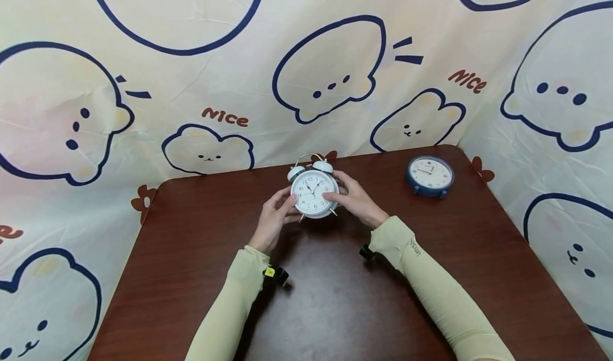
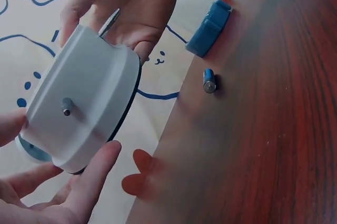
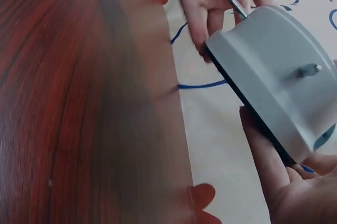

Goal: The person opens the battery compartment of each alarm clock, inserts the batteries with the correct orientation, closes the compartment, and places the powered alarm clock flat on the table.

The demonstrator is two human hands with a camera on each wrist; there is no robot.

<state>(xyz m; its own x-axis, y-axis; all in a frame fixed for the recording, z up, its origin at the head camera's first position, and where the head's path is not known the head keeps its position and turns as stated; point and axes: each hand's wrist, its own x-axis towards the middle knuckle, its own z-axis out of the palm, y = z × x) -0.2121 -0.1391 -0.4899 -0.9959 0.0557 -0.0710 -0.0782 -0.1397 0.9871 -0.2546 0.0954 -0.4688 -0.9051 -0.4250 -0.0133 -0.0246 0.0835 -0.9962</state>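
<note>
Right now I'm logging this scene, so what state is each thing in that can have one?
White alarm clock: held off the table, face toward the head camera
Blue clock: lying face up
Battery: lying on its side
Left hand: gripping the white alarm clock
Right hand: gripping its other side

from above, the head view faces forward and down; both wrist views share the white clock [image 2: 87,95] up close.
</note>
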